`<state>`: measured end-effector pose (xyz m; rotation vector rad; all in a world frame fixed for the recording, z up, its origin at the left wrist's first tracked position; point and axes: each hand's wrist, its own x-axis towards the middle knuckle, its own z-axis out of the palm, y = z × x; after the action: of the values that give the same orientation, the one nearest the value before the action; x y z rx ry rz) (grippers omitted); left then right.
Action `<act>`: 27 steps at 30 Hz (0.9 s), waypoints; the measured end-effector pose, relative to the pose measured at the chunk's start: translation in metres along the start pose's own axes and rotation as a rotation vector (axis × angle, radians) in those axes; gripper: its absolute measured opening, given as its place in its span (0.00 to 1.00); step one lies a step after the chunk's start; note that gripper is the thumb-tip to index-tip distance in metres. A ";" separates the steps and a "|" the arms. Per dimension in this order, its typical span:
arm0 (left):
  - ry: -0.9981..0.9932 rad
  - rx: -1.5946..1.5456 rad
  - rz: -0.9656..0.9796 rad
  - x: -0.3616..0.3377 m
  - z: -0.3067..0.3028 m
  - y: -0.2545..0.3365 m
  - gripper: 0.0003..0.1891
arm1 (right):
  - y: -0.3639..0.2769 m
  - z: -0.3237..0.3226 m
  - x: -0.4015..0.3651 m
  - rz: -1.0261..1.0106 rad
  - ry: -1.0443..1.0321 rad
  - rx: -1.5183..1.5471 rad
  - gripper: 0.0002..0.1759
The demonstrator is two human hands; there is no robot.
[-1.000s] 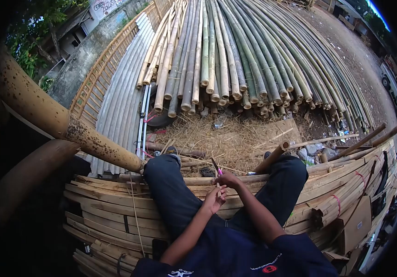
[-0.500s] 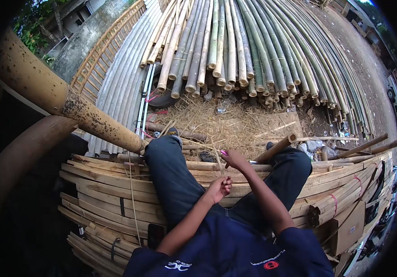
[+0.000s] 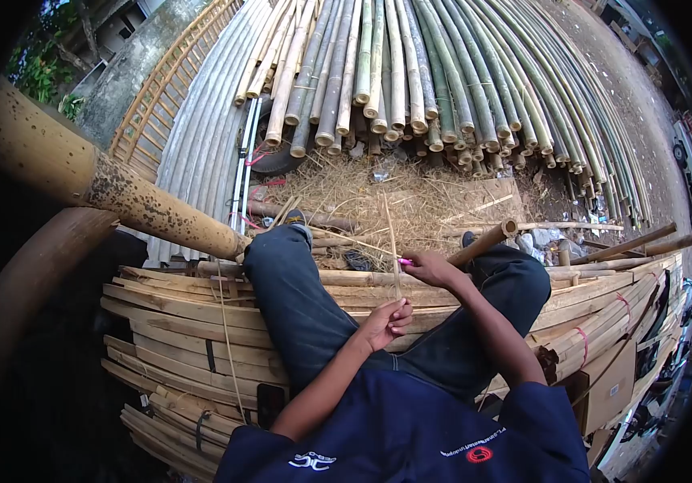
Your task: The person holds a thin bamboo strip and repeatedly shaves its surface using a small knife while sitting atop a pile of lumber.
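Note:
My left hand [image 3: 386, 324] is closed around the lower end of a thin bamboo strip [image 3: 393, 233], between my thighs. The strip stands nearly upright in view, its far end over the shavings on the ground. Just above that hand, my right hand [image 3: 433, 270] is closed on a small pink-handled tool [image 3: 405, 262]. Its pink end lies right at the strip's side, about midway along it. The tool's working part is hidden by the fingers and the strip.
I sit on stacked split bamboo slats [image 3: 193, 314]. A thick bamboo pole [image 3: 153, 213] slants in at left, and a shorter bamboo piece [image 3: 487, 241] rests by my right leg. Long bamboo poles [image 3: 410, 72] are piled ahead, beyond bamboo shavings [image 3: 346, 189]. A phone [image 3: 271, 402] lies by my left hip.
My right hand has shifted slightly right and down, the pink-handled tool with it. My left hand has risen a little to the right, and the strip now stands straighter and reaches higher.

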<state>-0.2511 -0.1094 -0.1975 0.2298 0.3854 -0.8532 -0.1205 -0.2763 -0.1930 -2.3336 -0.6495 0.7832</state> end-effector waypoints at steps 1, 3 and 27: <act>0.007 0.033 0.027 0.001 0.002 0.000 0.07 | -0.001 -0.001 0.001 0.005 0.008 -0.010 0.22; 0.012 0.070 0.049 0.002 0.004 0.000 0.08 | 0.001 -0.001 -0.001 0.008 0.043 -0.044 0.18; 0.232 0.535 0.205 -0.017 0.013 -0.049 0.11 | 0.001 0.030 -0.020 -0.227 -0.316 -0.082 0.18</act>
<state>-0.2958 -0.1340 -0.1804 0.8556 0.3358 -0.7148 -0.1544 -0.2780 -0.2064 -2.1739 -1.0805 1.0442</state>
